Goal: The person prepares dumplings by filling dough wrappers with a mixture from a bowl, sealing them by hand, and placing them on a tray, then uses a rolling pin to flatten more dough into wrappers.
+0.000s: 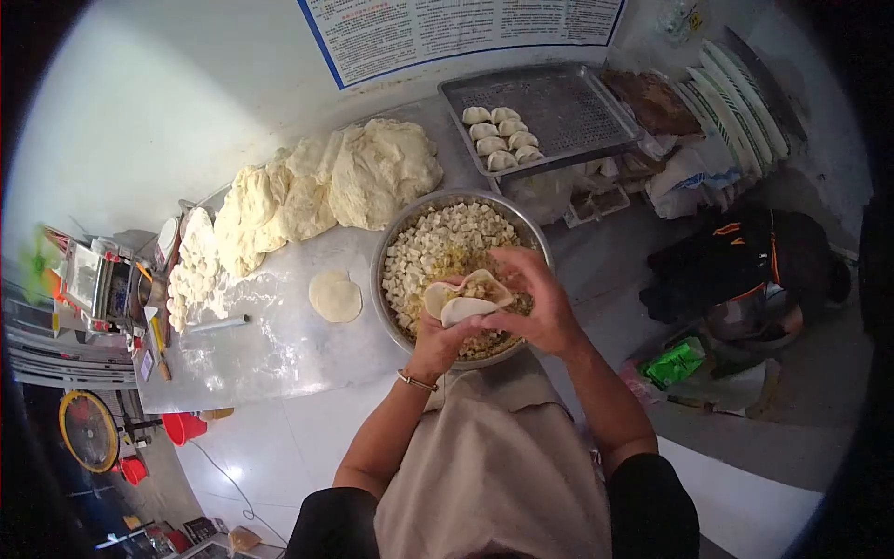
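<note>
My left hand cradles a half-folded dumpling from below, its round wrapper bent up around the filling and gaping at the top. On the opposite side, the fingers of my right hand grip the wrapper's edge. Both hands are over a large metal bowl of filling, made of pale diced cubes and a yellowish-green mix. Left of the bowl, a flat round wrapper lies on the metal table. Parts of my left fingers are hidden behind the dumpling.
A large dough mass runs along the wall, with small dough pieces at its left end. Nearby lies a rolling pin. Behind the bowl, a perforated tray carries several folded dumplings. Bags sit at right.
</note>
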`<action>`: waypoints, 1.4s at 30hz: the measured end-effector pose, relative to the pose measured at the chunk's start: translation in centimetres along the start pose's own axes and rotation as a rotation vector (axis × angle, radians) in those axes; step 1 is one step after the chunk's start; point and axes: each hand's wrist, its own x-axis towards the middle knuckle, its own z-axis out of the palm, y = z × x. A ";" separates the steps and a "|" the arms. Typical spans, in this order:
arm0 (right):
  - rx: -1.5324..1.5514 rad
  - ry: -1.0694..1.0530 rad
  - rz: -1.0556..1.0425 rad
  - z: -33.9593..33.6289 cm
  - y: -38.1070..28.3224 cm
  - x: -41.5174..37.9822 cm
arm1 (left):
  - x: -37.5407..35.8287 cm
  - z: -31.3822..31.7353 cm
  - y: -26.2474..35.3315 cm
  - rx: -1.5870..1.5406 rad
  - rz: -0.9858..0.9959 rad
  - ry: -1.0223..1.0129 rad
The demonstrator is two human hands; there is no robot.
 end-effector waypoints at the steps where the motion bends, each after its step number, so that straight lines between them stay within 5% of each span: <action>1: 0.260 0.038 0.122 -0.1 1.3 -1.0 | -0.1 0.5 0.5 -0.082 -0.002 0.006; 2: 0.520 0.073 0.244 0.0 2.3 -1.8 | -0.1 0.9 0.9 -0.164 -0.004 0.012; 8: 0.478 0.204 0.310 1.6 3.1 -3.4 | -0.5 1.8 1.1 -0.281 -0.015 -0.032; 14: -0.342 0.178 -0.387 0.0 1.3 -2.4 | -0.8 2.1 1.6 -0.257 -0.060 -0.088; 20: 0.370 -0.029 0.193 -0.8 -0.9 -1.6 | -0.9 1.1 1.6 -0.141 -0.028 -0.200; 26: -0.222 0.052 -0.342 -0.9 0.9 -2.3 | -1.0 2.1 2.7 -0.151 -0.039 -0.219; 41: -0.332 -0.101 -0.409 -1.4 1.0 -1.5 | -1.1 2.5 3.2 0.185 0.078 -0.239; 42: -0.140 -0.054 -0.256 -1.1 0.9 -1.6 | -1.0 2.5 3.3 0.162 0.071 -0.251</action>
